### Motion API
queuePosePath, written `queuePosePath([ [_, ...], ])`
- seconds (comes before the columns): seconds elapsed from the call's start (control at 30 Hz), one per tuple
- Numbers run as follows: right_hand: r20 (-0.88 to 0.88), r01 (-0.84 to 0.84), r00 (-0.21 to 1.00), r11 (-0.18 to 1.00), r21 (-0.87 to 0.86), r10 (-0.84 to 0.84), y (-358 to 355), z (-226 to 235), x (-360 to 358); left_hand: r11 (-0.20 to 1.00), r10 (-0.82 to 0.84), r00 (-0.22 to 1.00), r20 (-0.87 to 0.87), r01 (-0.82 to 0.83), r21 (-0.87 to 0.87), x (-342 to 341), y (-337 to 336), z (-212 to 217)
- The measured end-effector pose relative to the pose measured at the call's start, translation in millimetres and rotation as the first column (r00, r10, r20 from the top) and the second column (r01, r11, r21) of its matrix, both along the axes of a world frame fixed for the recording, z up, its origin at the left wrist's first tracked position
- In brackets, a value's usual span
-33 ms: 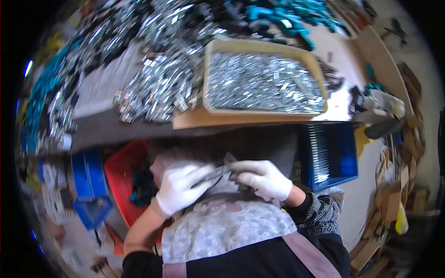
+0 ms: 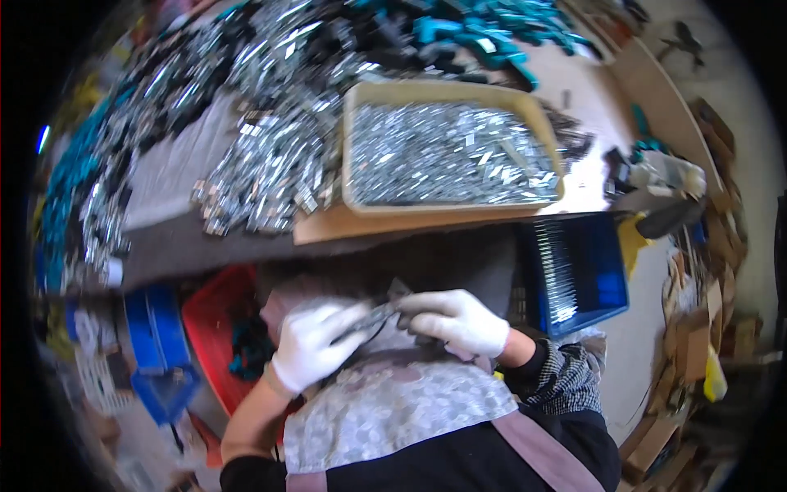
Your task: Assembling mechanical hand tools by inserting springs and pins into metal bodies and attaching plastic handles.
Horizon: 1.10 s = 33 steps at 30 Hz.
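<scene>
In front of my apron (image 2: 402, 402) both white-gloved hands meet over my lap. My left hand (image 2: 316, 340) is closed around a slim, dark grey metallic piece (image 2: 373, 318), blurred, which points toward the right hand. At its other end, my right hand (image 2: 459, 318) pinches with darkened glove fingertips. A small flat grey pointed bit (image 2: 399, 287) sticks up between the hands; whether it belongs to the same piece I cannot tell. The fingers hide most of what is held.
On the bench, a cream tub (image 2: 351, 156) holds many shiny metal pieces, with a loose metal heap (image 2: 270, 164) to its left. Teal and black parts (image 2: 475, 37) lie behind. Below stand a red bin (image 2: 215, 328), blue bins (image 2: 156, 328) and a dark blue crate (image 2: 602, 279) with a metal row.
The whole view has shifted slightly, so the tub and bench sit a little lower and further left. Both hands keep nearly the same pose and hold.
</scene>
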State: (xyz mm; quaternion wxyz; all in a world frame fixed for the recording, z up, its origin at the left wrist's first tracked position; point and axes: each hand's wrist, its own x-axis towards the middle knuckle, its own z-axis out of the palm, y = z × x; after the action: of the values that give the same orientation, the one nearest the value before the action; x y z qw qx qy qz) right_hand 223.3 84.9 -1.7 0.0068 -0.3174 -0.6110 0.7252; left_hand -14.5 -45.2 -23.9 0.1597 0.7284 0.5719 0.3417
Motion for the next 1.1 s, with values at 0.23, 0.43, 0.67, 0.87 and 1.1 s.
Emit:
queuePosePath([
  [0.23,-0.148,0.208,0.977,0.563,0.8,-0.151,108.1,51.2,32.5,0.995,0.064,0.996,0.061,-0.059,-0.081,3.6,3.9,11.9],
  [0.43,-0.243,0.405,0.829,0.242,0.882,-0.503,335.5,35.3,79.4,0.993,0.016,0.995,0.098,-0.004,-0.117,10.6,23.3,15.7],
  [0.67,0.054,-0.091,0.805,-0.033,0.995,-0.59,439.2,24.6,-14.0,0.98,0.098,0.993,0.064,-0.085,-0.179,8.2,25.7,27.7],
  [0.87,0.449,-0.464,0.635,0.154,0.872,-0.628,457.7,31.1,-70.1,0.972,0.151,0.986,0.069,-0.135,-0.19,2.7,30.9,26.2],
  [1.1,-0.191,0.049,0.836,-0.276,0.96,-0.514,402.1,83.8,-16.7,0.991,0.077,0.99,0.118,-0.063,-0.117,-4.6,34.6,26.2],
])
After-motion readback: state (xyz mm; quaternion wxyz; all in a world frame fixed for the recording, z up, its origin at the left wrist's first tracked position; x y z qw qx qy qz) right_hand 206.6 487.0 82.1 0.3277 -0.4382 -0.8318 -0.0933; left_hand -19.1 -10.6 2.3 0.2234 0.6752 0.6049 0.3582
